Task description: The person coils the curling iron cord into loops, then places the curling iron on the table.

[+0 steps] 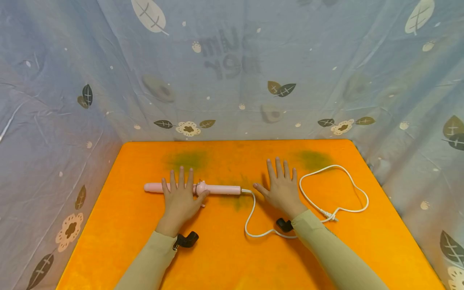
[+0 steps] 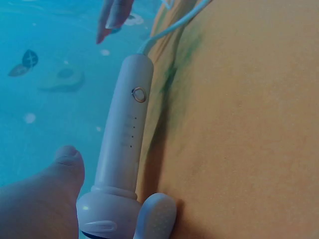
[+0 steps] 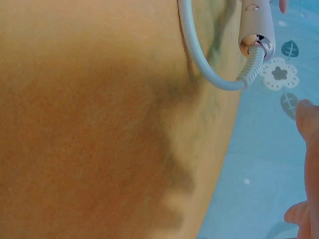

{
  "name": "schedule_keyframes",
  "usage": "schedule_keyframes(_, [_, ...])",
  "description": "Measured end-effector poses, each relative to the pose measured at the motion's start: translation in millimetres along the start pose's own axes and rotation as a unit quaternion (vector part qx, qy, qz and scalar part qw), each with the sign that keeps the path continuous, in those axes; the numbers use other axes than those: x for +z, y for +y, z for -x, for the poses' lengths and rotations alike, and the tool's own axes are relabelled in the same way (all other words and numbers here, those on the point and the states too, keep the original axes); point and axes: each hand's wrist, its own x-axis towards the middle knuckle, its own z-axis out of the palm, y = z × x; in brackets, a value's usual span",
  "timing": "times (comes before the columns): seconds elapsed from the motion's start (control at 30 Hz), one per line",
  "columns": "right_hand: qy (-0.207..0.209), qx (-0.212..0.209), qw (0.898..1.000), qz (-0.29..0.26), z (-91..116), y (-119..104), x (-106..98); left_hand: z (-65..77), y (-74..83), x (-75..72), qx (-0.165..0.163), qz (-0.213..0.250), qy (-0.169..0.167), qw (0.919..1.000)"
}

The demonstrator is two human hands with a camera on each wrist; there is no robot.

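Note:
A pink curling iron lies crosswise on the orange table, its barrel toward the left. My left hand is spread with straight fingers over the barrel and clamp; whether it touches them I cannot tell. In the left wrist view, the handle shows a round button and a row of small dots, with my left thumb beside it. Right of the handle, my right hand is spread out and holds nothing. A white cord leaves the handle end and passes behind the right wrist.
The cord's far part forms a loop at the right, with its plug near the right sleeve. Green stains mark the orange tabletop. A patterned curtain stands around the back and sides of the table.

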Motion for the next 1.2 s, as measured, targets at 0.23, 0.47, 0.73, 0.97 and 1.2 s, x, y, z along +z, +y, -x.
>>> schedule_keyframes(0.23, [0.000, -0.004, 1.000, 0.007, 4, -2, -5, 2.4, 1.4, -4.8, 0.004, 0.005, -0.002, 1.0000])
schedule_keyframes(0.47, [-0.006, -0.010, 1.000, 0.000, 8, -3, -6, 3.2, 3.5, -6.0, 0.009, -0.010, -0.012, 0.9998])
schedule_keyframes(0.73, [-0.011, -0.046, 0.997, -0.067, 10, -4, -4, 1.8, 6.0, 4.2, 0.047, -0.003, -0.004, 0.9989])
schedule_keyframes(0.97, [-0.084, -0.062, 0.947, -0.303, 5, -2, 8, -8.9, 8.0, 6.8, 0.141, 0.063, 0.002, 0.9879])
schedule_keyframes(1.2, [-0.172, -0.053, 0.886, -0.428, -4, 4, 25, -24.6, 6.8, 11.0, 0.150, 0.108, -0.032, 0.9823])
